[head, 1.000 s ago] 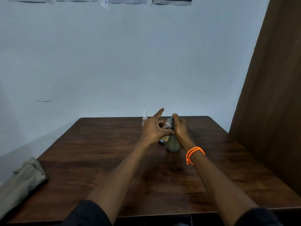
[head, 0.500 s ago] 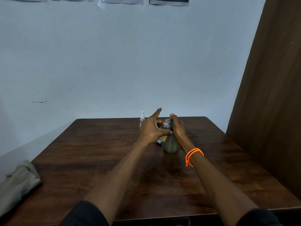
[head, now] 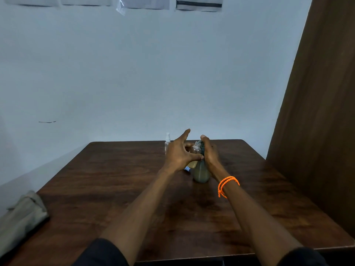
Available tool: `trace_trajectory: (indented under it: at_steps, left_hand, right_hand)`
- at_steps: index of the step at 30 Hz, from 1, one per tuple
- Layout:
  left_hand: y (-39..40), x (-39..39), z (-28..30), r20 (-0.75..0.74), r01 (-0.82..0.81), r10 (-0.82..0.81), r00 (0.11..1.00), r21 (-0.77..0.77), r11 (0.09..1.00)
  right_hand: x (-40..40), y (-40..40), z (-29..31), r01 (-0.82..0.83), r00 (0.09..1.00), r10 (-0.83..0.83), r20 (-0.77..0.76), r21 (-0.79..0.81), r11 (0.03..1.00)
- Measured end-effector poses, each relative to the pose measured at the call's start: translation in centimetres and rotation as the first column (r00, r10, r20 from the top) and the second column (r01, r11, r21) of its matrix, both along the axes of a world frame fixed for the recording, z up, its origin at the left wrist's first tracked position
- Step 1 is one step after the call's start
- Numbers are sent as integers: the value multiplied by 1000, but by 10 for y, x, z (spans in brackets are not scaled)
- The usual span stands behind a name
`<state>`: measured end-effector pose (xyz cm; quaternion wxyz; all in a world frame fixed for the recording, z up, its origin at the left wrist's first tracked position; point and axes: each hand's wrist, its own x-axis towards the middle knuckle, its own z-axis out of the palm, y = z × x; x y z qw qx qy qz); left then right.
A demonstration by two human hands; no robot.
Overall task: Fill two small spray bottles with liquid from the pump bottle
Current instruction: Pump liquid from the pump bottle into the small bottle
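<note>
Gripping the small open bottle [head: 195, 150] with my left hand [head: 179, 153], I am pressing the pump bottle [head: 201, 172] head with my right hand [head: 209, 153]; capped spray bottle [head: 167, 143] standing at ten o'clock.

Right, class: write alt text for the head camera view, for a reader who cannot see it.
Over a dark wooden table, the left hand holds a small open bottle at the pump bottle, whose top the right hand presses. A capped spray bottle stands behind; a folded cloth lies far left.
</note>
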<state>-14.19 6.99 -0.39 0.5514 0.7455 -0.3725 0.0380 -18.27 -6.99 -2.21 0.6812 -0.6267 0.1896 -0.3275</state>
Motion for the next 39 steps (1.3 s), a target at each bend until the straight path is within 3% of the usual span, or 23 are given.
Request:
trace_trajectory:
  at_steps: [4,10,14,29,35,39]
  left_hand:
    - [0,1,-3,4,-13,13,1000,16,1000]
    - [1,-2,1,-12,-8,8,1000,-1,1000]
    - [2,1,-2,-12,-13,13,1000,16,1000]
    - [2,-1,0,-31,-11,10,999,-21,1000]
    - [2,1,-4,-23,-12,12,1000,13,1000]
    - [2,-1,0,-31,-15,14,999,-14,1000]
  right_hand:
    - [-2,2,0,10,1000,-9,10,-66,998]
    - [-1,1,-3,-8,1000,8,26,5,1000]
    - [1,3,-4,23,999,-21,32,-69,997]
    - [4,-1,-5,-10,1000,9,28,33,999]
    - [5,-1,-7,29,999,-27,28,-75,997]
    - [4,-4,-9,-17,999,17,32,0,1000]
